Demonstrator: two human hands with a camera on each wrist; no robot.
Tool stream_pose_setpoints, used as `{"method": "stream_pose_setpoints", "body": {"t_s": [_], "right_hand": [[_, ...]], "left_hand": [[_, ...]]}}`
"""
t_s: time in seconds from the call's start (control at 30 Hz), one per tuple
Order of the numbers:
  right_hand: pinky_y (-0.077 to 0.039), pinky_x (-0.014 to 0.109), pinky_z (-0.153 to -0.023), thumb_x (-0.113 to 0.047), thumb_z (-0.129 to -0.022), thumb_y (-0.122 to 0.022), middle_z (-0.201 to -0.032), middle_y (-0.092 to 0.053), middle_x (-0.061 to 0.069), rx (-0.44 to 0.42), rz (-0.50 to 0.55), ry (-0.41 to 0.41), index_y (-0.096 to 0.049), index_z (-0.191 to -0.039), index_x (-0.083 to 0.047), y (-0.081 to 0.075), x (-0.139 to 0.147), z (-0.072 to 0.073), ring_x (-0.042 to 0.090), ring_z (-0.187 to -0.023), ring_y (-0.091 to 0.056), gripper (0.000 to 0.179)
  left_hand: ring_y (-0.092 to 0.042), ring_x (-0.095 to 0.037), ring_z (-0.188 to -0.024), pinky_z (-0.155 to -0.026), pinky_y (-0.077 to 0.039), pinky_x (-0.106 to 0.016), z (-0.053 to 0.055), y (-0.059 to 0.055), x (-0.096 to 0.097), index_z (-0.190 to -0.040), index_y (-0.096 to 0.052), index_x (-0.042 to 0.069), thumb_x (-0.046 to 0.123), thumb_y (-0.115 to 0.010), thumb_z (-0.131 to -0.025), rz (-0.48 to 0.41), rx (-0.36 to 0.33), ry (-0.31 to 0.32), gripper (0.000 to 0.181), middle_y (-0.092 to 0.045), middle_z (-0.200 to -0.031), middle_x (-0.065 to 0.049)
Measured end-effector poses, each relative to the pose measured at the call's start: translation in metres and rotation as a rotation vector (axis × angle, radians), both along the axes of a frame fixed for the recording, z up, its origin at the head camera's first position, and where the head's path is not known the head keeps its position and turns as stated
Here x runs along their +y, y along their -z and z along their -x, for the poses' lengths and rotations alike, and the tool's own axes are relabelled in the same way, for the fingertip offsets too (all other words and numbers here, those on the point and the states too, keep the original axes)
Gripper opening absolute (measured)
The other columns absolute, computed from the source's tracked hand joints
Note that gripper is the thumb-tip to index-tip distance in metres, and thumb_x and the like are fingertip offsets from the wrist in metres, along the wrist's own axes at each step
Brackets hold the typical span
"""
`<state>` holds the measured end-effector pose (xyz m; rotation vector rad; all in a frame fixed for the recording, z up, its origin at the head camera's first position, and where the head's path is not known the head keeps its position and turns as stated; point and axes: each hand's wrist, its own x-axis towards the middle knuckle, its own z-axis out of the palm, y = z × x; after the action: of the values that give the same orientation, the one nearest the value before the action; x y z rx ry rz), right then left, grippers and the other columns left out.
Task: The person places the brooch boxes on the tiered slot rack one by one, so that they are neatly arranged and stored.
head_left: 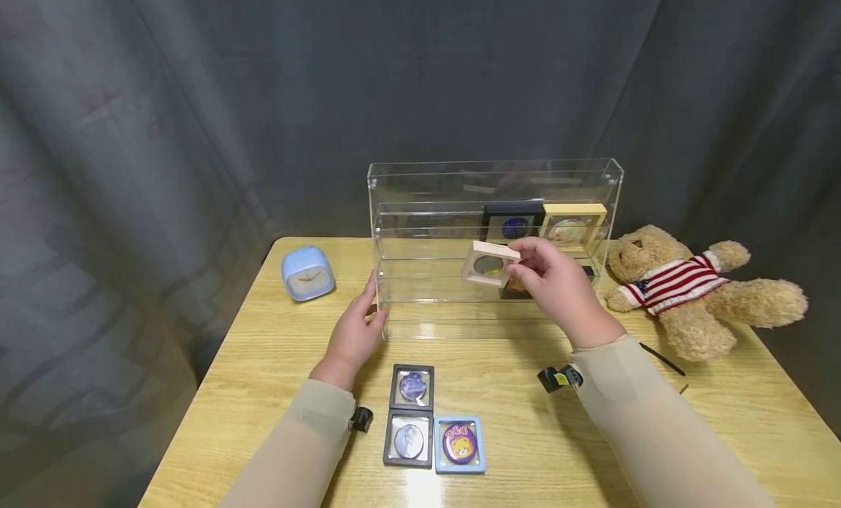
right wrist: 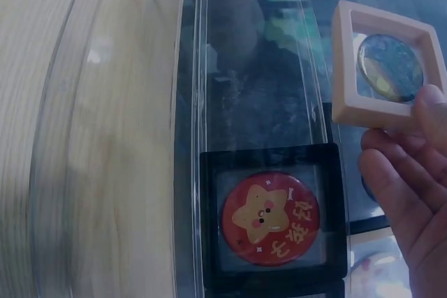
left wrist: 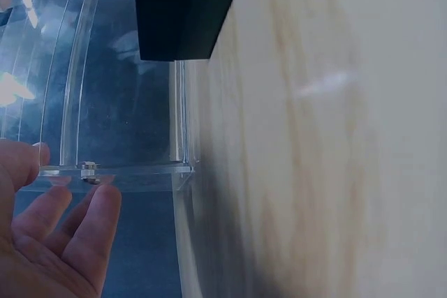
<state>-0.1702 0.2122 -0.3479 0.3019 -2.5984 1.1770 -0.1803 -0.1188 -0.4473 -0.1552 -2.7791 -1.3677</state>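
Observation:
A clear acrylic display rack (head_left: 434, 301) with several tiers stands across the table. My left hand (head_left: 351, 333) holds its left end; in the left wrist view, thumb and fingers lie on either side of the end panel (left wrist: 133, 172). My right hand (head_left: 558, 282) pinches a pale pink square frame (right wrist: 346, 68) by one edge, with a round badge (right wrist: 391, 68) inside it. That frame is tilted in front of the middle tiers. Behind it, a black frame (head_left: 486, 220) and a yellow frame (head_left: 603, 220) stand in the rack. Lower down is a black-framed red star badge (right wrist: 272, 218).
On the table in front lie two dark frames (head_left: 393, 397) with badges and a light-blue frame (head_left: 439, 449) with a bear badge. A blue clock (head_left: 305, 261) stands at left. A teddy bear (head_left: 696, 303) in a striped sweater lies at right. A grey curtain (head_left: 315, 106) hangs behind.

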Motion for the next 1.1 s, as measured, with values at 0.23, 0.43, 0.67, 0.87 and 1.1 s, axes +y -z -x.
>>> {"method": "stream_pose_setpoints", "body": {"t_s": [0.23,0.43,0.67,0.87,1.1], "right_hand": [[-0.052,0.034,-0.065,-0.020,-0.097,-0.066,-0.103,-0.067,0.001,0.017,0.003,0.022,-0.059,-0.131,-0.016,-0.001,0.001,0.003,0.016,-0.087,-0.062,0.035],[-0.052,0.036,-0.067,-0.019,-0.097,-0.066,-0.105,-0.066,0.001,0.017,0.011,0.029,-0.059,-0.131,-0.016,-0.002,0.001,0.006,0.015,-0.089,-0.061,0.035],[-0.053,0.037,-0.069,-0.018,-0.097,-0.066,-0.110,-0.066,0.001,0.018,0.031,0.025,-0.059,-0.131,-0.016,-0.001,-0.001,0.010,0.016,-0.093,-0.062,0.034],[-0.053,0.037,-0.071,-0.021,-0.098,-0.065,-0.109,-0.065,0.002,0.017,0.040,0.028,-0.060,-0.130,-0.016,0.004,0.000,0.011,0.017,-0.094,-0.061,0.034],[-0.052,0.040,-0.078,-0.019,-0.097,-0.065,-0.110,-0.065,0.005,0.031,0.059,0.010,-0.060,-0.131,-0.013,0.007,-0.002,0.013,0.020,-0.098,-0.062,0.034]], "left_hand": [[-0.055,-0.029,-0.122,-0.093,-0.052,-0.047,-0.001,-0.002,0.000,-0.154,-0.015,0.052,0.019,-0.060,-0.100,-0.004,0.012,0.003,0.077,-0.045,-0.150,-0.009],[-0.054,-0.030,-0.123,-0.092,-0.052,-0.047,0.000,-0.004,0.001,-0.154,-0.015,0.052,0.019,-0.059,-0.100,-0.011,0.011,0.009,0.077,-0.043,-0.151,-0.009],[-0.055,-0.030,-0.122,-0.094,-0.051,-0.048,0.002,-0.004,0.000,-0.154,-0.015,0.052,0.018,-0.059,-0.101,0.004,0.010,0.007,0.077,-0.043,-0.151,-0.009],[-0.054,-0.030,-0.123,-0.094,-0.051,-0.049,0.001,-0.002,0.000,-0.153,-0.013,0.054,0.019,-0.059,-0.101,-0.002,-0.007,0.005,0.078,-0.044,-0.150,-0.009],[-0.054,-0.029,-0.124,-0.092,-0.052,-0.047,-0.001,-0.001,0.000,-0.153,-0.012,0.054,0.020,-0.059,-0.101,-0.009,-0.018,0.008,0.077,-0.044,-0.150,-0.009]]}}
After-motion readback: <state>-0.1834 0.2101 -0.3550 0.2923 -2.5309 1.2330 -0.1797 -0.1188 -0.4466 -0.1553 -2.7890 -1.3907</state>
